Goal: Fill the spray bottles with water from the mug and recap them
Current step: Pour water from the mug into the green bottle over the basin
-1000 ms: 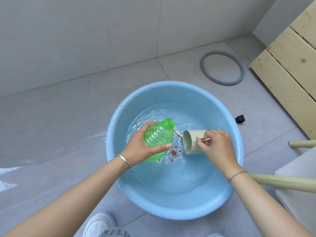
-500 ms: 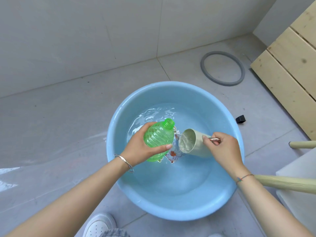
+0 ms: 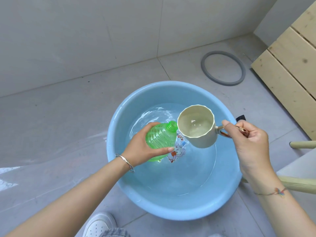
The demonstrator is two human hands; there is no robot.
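Observation:
My left hand (image 3: 142,147) grips a green ribbed spray bottle (image 3: 161,137) with no cap, tilted so its open neck points up and to the right, over a blue basin (image 3: 119,168) holding water. My right hand (image 3: 249,142) holds a cream mug (image 3: 196,127) by its metal handle. The mug is lifted above the water, nearly upright, with water inside, its rim right beside the bottle's neck. A cartoon sticker (image 3: 176,151) shows on the basin's bottom.
A grey rubber ring (image 3: 223,68) lies on the tiled floor behind the basin. Pale wooden planks (image 3: 290,65) stand at the right. A small black object (image 3: 240,118) sits by the basin's right rim. Wooden legs (image 3: 302,144) and a white shoe (image 3: 99,224) are near me.
The mug went from lying on its side in the basin water to lifted out and upright with water in it, up beside the bottle's neck. The bottle stayed almost still.

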